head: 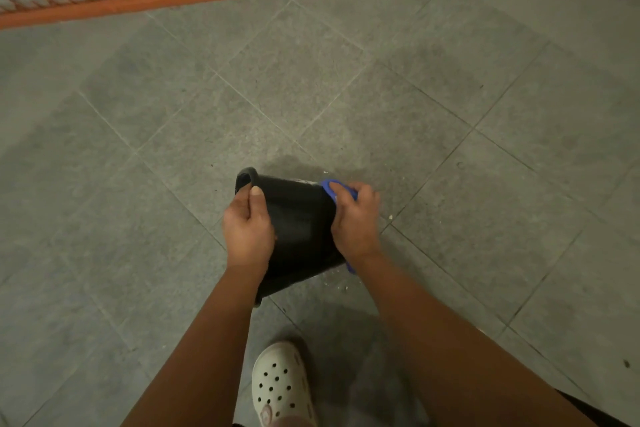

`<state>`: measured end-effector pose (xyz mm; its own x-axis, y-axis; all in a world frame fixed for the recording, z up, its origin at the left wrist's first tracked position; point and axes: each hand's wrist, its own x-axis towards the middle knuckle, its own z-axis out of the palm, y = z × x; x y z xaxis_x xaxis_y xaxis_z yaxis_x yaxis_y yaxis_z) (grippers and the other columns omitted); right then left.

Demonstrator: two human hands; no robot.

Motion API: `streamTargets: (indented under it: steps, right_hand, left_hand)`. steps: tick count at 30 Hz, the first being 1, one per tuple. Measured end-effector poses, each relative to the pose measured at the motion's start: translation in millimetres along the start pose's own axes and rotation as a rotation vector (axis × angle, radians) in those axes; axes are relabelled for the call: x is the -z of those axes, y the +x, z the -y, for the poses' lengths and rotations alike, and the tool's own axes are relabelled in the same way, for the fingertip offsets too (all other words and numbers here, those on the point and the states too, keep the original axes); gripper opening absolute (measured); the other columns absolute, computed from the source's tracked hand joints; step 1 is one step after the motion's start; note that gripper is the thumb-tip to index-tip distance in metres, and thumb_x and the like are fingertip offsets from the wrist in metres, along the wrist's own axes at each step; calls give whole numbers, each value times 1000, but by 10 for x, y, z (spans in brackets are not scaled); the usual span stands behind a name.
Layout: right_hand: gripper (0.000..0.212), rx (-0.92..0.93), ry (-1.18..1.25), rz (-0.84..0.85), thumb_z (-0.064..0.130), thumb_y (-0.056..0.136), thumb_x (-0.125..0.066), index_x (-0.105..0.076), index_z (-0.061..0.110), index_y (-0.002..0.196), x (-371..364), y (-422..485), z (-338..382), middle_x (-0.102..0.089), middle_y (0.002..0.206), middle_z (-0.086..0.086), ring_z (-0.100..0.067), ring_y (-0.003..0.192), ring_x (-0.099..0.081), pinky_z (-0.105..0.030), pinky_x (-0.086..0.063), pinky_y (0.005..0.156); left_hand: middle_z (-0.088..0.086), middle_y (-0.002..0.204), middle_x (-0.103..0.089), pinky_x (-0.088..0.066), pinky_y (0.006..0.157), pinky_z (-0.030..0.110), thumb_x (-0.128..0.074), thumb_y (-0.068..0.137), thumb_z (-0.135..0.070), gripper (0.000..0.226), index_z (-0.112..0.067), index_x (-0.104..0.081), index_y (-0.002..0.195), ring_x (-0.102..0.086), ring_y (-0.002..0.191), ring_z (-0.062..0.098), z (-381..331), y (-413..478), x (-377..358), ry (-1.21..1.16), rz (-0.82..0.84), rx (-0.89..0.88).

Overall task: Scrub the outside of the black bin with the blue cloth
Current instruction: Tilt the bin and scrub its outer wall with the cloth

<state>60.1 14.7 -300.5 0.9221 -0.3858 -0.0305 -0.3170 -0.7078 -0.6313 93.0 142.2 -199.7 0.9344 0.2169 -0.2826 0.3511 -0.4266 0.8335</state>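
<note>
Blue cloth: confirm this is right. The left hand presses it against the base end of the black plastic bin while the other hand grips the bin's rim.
Not right: the hands are swapped. In the head view the right hand presses the blue cloth against the base end of the black plastic bin, while the left hand grips the bin's rim.

Both hands [248, 225] on tilted black bin [299, 229]
</note>
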Motion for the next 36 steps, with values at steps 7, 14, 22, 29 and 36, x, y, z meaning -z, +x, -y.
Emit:
streamTargets:
  steps: [7, 14, 22, 29, 36]
  right_hand:
    - [49, -12, 29, -67, -4, 76, -66, -59, 9, 123, -12, -217, 115, -53, 110, -19, -32, 98, -49, -34, -45, 83]
    - [46, -80, -3, -12, -6, 77, -62, -60, 9, 120, -39, -9, -111, -51, 110, -22, -37, 99, -48, -42, -45, 86]
    - [43, -230, 1, 179, -7, 86, -49, -56, 6, 127, 101, 193, -576, -46, 119, -21, -35, 108, -47, -29, -37, 94]
    - [45, -260, 97, 69, -2, 89, -49, -50, 14, 131, 373, 228, -632, -43, 116, -17, -27, 99, -50, -23, -36, 87]
    - [40, -65, 86, 56, 4, 92, -50, -49, 5, 133, 425, 115, -540, -44, 117, -17, -14, 94, -42, -18, -32, 86]
  left_hand:
    - [20, 89, -63, -51, 75, 31, -38, 101, -26, 26, -20, -60, 87, -61, 81, 28, 0, 46, 18, 19, 11, -2]
    - [13, 87, -63, -47, 75, 28, -38, 101, -27, 29, -11, -63, 99, -60, 82, 18, 31, 34, 30, 32, 5, 1]
    - [0, 98, -62, -43, 89, 31, -38, 101, -26, 26, -16, -60, 111, -58, 94, 13, 12, 50, 93, 14, 29, 75]
    - [7, 108, -61, -41, 100, 47, -39, 95, -32, 34, -16, -59, 118, -56, 104, 25, -98, 149, 153, -68, 33, 310]
    - [3, 95, -65, -45, 93, 39, -37, 100, -39, 35, -15, -63, 103, -60, 97, 23, -243, 154, 140, 78, 175, 279]
